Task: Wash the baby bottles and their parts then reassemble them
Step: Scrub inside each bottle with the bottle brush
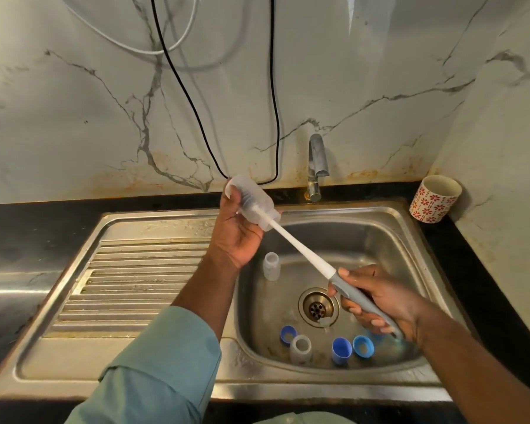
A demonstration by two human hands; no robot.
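My left hand (236,231) grips a clear baby bottle (251,201) above the sink's left rim, its mouth tilted down to the right. A bottle brush (300,249) with a white shaft runs into that mouth, and its head is inside the bottle. My right hand (377,301) grips the brush's grey handle over the basin. Two more clear bottles stand in the steel sink (380,240), one (271,266) at the left and another (300,348) at the front. Blue caps and rings (341,350) lie along the front of the basin. A clear teat (323,322) lies by the drain.
A steel tap (315,166) rises behind the basin, with no water running. The ribbed draining board (135,280) lies to the left. A red-patterned white cup (435,198) stands on the black counter at the back right. Black and white cables (276,96) hang down the marble wall.
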